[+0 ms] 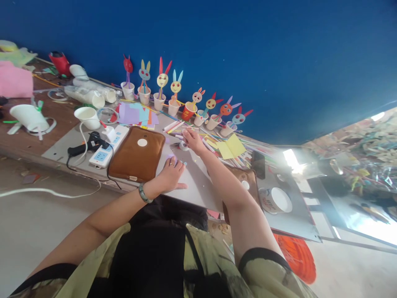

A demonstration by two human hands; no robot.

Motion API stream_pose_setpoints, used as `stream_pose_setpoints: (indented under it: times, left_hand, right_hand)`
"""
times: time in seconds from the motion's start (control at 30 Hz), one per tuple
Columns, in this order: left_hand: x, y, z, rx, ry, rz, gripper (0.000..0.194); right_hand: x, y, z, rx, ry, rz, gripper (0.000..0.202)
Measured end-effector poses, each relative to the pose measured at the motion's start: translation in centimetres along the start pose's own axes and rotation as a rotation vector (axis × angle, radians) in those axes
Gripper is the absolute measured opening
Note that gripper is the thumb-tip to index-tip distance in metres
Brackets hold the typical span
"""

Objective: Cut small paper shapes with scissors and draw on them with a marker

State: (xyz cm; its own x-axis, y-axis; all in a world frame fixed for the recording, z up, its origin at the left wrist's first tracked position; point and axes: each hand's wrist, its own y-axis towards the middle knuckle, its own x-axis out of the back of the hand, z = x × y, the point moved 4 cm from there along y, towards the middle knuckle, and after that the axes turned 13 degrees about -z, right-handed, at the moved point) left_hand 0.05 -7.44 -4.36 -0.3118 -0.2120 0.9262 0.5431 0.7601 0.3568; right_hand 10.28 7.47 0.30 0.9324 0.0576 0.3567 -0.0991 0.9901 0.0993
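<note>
My left hand (171, 176) lies palm down at the grey board's (198, 182) front part, fingers spread, with a small pale blue piece at its fingertips. Farther out, my right hand (192, 140) has its fingers bent together beside a white tape roll (183, 145) and a few pens (173, 126); what it holds, if anything, is hidden. Left of my left hand sits a brown padded pouch (138, 153) with a white dot. Yellow paper (231, 147) lies right of my right hand, among many coloured sticks.
Rabbit-faced paper figures stand in cups (174, 107) along the blue wall. At left are a power strip (109, 147), a black glue gun (88, 143) and a white cup (87, 118). A phone (258, 164) and paper bucket (276, 200) are at right.
</note>
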Motion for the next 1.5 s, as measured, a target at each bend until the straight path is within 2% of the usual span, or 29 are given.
stream_pose_setpoints:
  times: [0.13,0.27,0.33,0.5,0.67,0.87,0.97,1.03,1.13,1.27,1.33,1.43,1.5]
  left_hand:
    - [-0.1,0.0,0.1,0.000,-0.002,0.001,0.089]
    - [-0.1,-0.1,0.1,-0.005,0.012,-0.006,0.090]
    - [0.0,-0.1,0.1,-0.005,0.012,-0.012,0.090]
    - [-0.2,-0.1,0.1,0.001,-0.004,-0.017,0.089]
    - [-0.4,-0.1,0.2,0.009,-0.011,-0.023,0.088]
    - [-0.4,-0.1,0.2,0.008,0.000,-0.020,0.087]
    - [-0.4,-0.1,0.2,0.000,0.009,-0.024,0.087]
    - [-0.5,-0.1,0.2,-0.003,0.009,-0.023,0.087]
    - [-0.6,-0.1,0.2,-0.004,0.007,-0.024,0.087]
    - [-0.5,-0.1,0.2,-0.006,0.007,-0.037,0.088]
    - [-0.5,-0.1,0.2,-0.007,0.010,-0.042,0.088]
    - [-0.4,-0.1,0.1,-0.007,0.016,-0.049,0.086]
    - [-0.4,-0.1,0.1,-0.006,0.020,-0.055,0.086]
  right_hand:
    - [0.4,0.2,-0.5,-0.016,-0.082,-0.016,0.046]
    - [0.4,0.8,-0.9,-0.005,-0.288,-0.002,0.025]
    - [0.3,1.1,-0.8,0.035,-0.423,0.029,0.021]
    - [-0.5,1.6,-0.1,0.125,-0.771,0.057,0.029]
    - [-1.3,1.7,0.8,0.088,-0.977,0.047,0.039]
    - [-1.1,0.9,1.6,0.146,-1.034,0.113,0.051]
    - [-0.8,0.4,1.7,0.191,-1.034,0.130,0.038]
    - [-0.7,0.3,1.8,0.207,-1.065,0.096,0.030]
    - [-1.1,0.5,2.0,0.202,-1.125,0.056,0.029]
    - [-2.1,0.8,2.4,0.203,-1.166,0.091,0.027]
    - [-2.3,0.8,2.7,0.197,-1.178,0.111,0.031]
    - [-2.0,0.4,3.0,0.152,-1.168,0.151,0.053]
    - [-1.5,0.0,3.2,0.130,-1.137,0.191,0.059]
